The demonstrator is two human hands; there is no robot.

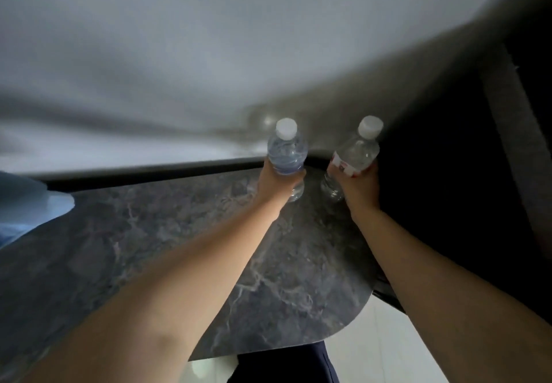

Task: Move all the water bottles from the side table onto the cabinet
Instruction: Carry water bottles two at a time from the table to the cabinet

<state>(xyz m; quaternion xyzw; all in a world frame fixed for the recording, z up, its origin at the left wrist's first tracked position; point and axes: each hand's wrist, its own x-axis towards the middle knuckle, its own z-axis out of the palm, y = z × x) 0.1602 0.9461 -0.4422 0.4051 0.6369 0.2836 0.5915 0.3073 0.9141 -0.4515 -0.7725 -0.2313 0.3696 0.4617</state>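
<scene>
Both hands are wrapped round a water bottle each, arms stretched out forward over a dark marbled top. On the left, the left hand [279,182] grips the lower half of the left bottle [287,151], fingers curled round its clear body, which stands close to upright with its white cap pointing away from the camera. On the right, the right hand [360,187] holds the right bottle [355,152] round its middle, over a white and red label; this bottle leans to the right, its white cap tipped toward the dark area beyond the edge. The two bottles are near each other but apart, with a gap between them. Their bases sit at or just above the far right part of the dark marbled top [167,233]; whether they touch it cannot be told. That surface has grey and pale veins, a black rim along its far edge and a rounded near corner. Beyond it rises a pale, blurred wall [209,54]. Light floor tiles [385,350] show below the rounded corner, and a pale blue object [27,206] sits at the left edge.
</scene>
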